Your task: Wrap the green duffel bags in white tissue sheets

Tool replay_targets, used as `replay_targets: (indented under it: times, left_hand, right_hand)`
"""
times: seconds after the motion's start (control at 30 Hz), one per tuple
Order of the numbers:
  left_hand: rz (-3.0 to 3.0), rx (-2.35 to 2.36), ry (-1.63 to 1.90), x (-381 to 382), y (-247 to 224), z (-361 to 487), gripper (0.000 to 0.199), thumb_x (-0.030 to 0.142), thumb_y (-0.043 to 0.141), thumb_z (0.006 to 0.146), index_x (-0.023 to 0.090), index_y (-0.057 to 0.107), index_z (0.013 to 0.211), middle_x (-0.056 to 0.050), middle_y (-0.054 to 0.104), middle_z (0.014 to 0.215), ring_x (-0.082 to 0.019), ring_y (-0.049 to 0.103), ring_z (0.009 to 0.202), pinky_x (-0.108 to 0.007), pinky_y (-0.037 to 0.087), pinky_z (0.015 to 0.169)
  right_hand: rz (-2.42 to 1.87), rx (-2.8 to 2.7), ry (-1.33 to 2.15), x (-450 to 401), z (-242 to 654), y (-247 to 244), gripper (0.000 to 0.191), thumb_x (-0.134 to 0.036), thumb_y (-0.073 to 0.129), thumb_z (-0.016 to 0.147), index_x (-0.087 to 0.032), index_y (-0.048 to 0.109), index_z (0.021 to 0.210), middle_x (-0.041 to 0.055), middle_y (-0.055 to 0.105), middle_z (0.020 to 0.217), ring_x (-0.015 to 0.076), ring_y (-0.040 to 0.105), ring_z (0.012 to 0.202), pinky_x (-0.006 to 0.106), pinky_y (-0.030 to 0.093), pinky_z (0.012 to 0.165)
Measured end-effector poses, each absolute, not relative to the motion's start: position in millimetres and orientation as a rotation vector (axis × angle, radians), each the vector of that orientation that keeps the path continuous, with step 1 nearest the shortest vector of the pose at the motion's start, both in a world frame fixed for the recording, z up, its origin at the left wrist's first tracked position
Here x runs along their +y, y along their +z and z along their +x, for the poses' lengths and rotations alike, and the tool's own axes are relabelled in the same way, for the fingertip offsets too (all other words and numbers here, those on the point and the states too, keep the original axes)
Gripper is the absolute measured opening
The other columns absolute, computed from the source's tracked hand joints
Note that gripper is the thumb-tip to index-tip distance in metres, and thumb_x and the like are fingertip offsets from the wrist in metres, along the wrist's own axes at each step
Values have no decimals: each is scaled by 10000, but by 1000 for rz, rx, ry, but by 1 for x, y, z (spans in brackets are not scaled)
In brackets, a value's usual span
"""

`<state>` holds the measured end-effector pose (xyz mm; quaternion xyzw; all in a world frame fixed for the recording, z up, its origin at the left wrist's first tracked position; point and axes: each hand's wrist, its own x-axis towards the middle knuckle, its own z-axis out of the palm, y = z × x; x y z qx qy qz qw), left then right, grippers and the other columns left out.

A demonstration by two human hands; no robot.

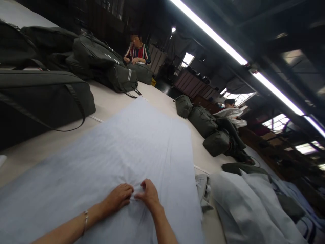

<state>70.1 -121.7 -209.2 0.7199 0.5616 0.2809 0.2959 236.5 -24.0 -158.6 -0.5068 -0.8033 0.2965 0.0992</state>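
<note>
A large pale bluish-white cloth (142, 145) lies spread over the table in front of me. Small creases gather in it around my hands. My left hand (120, 196), with a bracelet at the wrist, rests on the cloth with its fingers closed, pinching a bit of the fabric. Just to its right, my right hand (149, 196) is held low over the same spot. Its thumb and index finger are apart, with a gap between them, and its other fingers are curled and partly hidden.
Dark green bags (45, 105) are heaped at the left, more bags (203, 122) along the right edge. White sheeting (243, 206) lies at the lower right near a small pale item (202, 189). One person (138, 52) handles a bag at the far end; another person (230, 105) is at the right.
</note>
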Motion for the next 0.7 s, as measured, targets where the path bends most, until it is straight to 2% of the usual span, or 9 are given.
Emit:
replay_targets:
  times: [0.07, 0.1, 0.23, 0.3, 0.37, 0.5, 0.53, 0.63, 0.7]
  left_hand:
    - [1805, 1539, 728, -115, -205, 68, 67, 275, 544, 866, 217, 578, 863, -19, 666, 961, -183, 602, 895, -294, 451, 822]
    - [1747, 1569, 725, -110, -203, 66, 91, 288, 522, 881, 217, 577, 874, -10, 663, 914, -172, 603, 847, -280, 455, 779]
    - [1578, 1666, 729, -88, -187, 60, 193, 333, 426, 938, 209, 563, 881, 6, 654, 857, -148, 602, 795, -253, 451, 731]
    - [1561, 1677, 711, -79, -177, 58, 190, 334, 422, 940, 211, 563, 910, 2, 655, 892, -149, 601, 827, -256, 448, 756]
    - [1603, 1644, 666, -74, -168, 58, 153, 339, 497, 908, 232, 575, 984, 4, 654, 975, -158, 595, 898, -266, 438, 803]
    - [1749, 1561, 505, -73, -161, 68, 312, 299, 768, 702, 256, 608, 966, 2, 635, 1030, -215, 562, 979, -317, 393, 860]
    - [1766, 1572, 468, -72, -161, 70, 273, 269, 769, 699, 238, 608, 917, -9, 631, 997, -222, 559, 961, -328, 386, 849]
    - [1763, 1655, 419, -70, -160, 72, 65, 223, 636, 827, 206, 574, 840, -28, 610, 919, -210, 548, 900, -333, 373, 818]
    - [1740, 1703, 425, -67, -158, 67, 57, 240, 570, 880, 203, 555, 840, -21, 602, 899, -195, 540, 867, -323, 368, 802]
  right_hand:
    - [-1501, -2453, 847, -22, 236, -176, 468, -239, 910, 402, -199, 654, 793, -2, 639, 814, 188, 573, 761, 264, 396, 677]
    - [-1494, -2492, 832, -21, 239, -184, 470, -239, 918, 401, -202, 654, 788, -2, 637, 829, 191, 570, 786, 267, 386, 697]
    - [-1425, -2534, 857, -20, 251, -197, 213, -237, 851, 622, -210, 651, 691, -13, 639, 796, 173, 575, 807, 277, 347, 747]
    - [-1369, -2539, 852, -18, 254, -198, 167, -231, 815, 687, -206, 649, 691, -10, 642, 797, 172, 578, 814, 286, 335, 760]
    - [-1290, -2539, 862, -16, 255, -199, 146, -228, 789, 725, -197, 646, 714, -5, 638, 797, 169, 575, 815, 289, 333, 762]
    - [-1214, -2376, 1091, -9, 252, -193, 137, -202, 739, 756, -186, 623, 685, -20, 603, 737, 131, 548, 720, 256, 358, 709]
    - [-1206, -2304, 1179, -6, 250, -189, 155, -216, 733, 755, -186, 614, 661, -27, 590, 713, 123, 537, 689, 245, 366, 684]
    - [-1186, -2066, 1319, 3, 251, -173, 202, -309, 692, 776, -194, 606, 635, -29, 575, 684, 122, 523, 660, 233, 393, 651]
    - [-1325, -1837, 1251, 9, 258, -164, 234, -383, 633, 807, -194, 613, 670, -20, 588, 692, 132, 529, 669, 237, 409, 651]
